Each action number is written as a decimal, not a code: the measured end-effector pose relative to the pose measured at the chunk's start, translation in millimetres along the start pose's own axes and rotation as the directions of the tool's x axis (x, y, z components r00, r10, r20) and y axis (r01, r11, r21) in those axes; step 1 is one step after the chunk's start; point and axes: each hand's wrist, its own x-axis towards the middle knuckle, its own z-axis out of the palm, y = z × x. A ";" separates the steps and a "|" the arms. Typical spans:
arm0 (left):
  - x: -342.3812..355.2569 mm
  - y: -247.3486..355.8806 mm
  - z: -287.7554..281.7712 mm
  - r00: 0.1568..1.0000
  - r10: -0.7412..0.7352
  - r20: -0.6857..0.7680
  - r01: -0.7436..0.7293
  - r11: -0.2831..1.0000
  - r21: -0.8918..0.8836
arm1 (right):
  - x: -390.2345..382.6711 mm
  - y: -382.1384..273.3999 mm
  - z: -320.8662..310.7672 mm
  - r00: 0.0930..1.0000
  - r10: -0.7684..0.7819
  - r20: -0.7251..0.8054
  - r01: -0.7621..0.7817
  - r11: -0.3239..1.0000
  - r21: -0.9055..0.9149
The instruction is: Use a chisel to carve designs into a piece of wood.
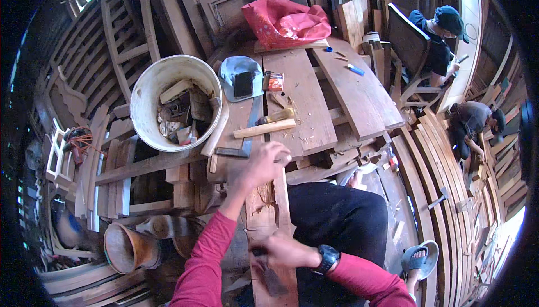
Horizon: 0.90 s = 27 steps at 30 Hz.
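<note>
A narrow wooden board (262, 197) with a rough, chipped-out hollow runs toward me, beside my bent knee in dark trousers. My left hand (268, 164) is over its far end, fingers curled; whatever they may hold is blurred. My right hand (283, 249), wearing a black watch (327, 258), is closed in a fist above the near part of the board. A dark, smeared shape shows just below that fist, and I cannot make out whether it is a tool or a shadow. Past my left hand lie a try square (236, 151) and a chisel with a pale handle (275, 116).
A white bucket of scraps (140, 96) stands left of a phone (243, 84) on a grey-blue cloth. At the back of the plank bench (359, 110) lies a red bag (286, 23). One person (429, 43) sits at right; another (474, 124) bends over stacked boards, with a hammer (438, 198) nearer.
</note>
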 end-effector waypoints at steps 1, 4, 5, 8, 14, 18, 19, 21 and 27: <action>-7.4 5.6 7.6 0.997 -0.077 0.028 0.077 0.997 -0.002 | -1.5 4.5 7.1 0.997 0.027 0.074 -0.027 1.000 0.003; -22.2 0.3 24.3 0.996 -0.058 -0.066 0.057 0.998 -0.028 | 1.6 -3.3 -2.7 0.996 0.051 -0.071 -0.050 0.999 0.022; -27.2 -2.2 24.2 0.996 -0.006 -0.092 0.016 0.994 0.105 | 5.7 -9.9 -11.6 0.974 0.044 -0.221 -0.022 0.995 0.101; -31.7 4.8 21.4 0.994 -0.003 -0.108 0.018 0.989 0.144 | 11.2 -17.9 -25.1 0.938 0.229 -0.259 -0.209 0.973 0.101; 4.7 -19.7 10.7 0.992 -0.061 -0.109 0.070 0.995 0.077 | 0.7 1.1 3.0 0.999 -0.009 0.040 0.009 1.000 0.004; 70.6 -92.5 -27.9 0.942 -0.023 -0.335 0.138 0.936 0.325 | 10.3 -15.6 -11.8 0.929 0.313 -0.200 -0.308 0.950 0.054; 91.0 -108.0 -34.5 0.935 -0.002 -0.356 0.158 0.899 0.409 | 8.3 -7.1 -5.3 0.959 0.216 -0.184 -0.211 0.976 0.047; 120.2 -142.5 -51.4 0.923 -0.017 -0.385 0.215 0.852 0.477 | 7.8 8.9 8.4 0.999 0.041 -0.020 -0.041 0.999 -0.007; 155.5 -162.9 -48.8 0.914 -0.273 -0.301 0.390 0.801 0.454 | 6.2 19.5 18.6 0.994 -0.062 -0.091 0.065 0.998 0.024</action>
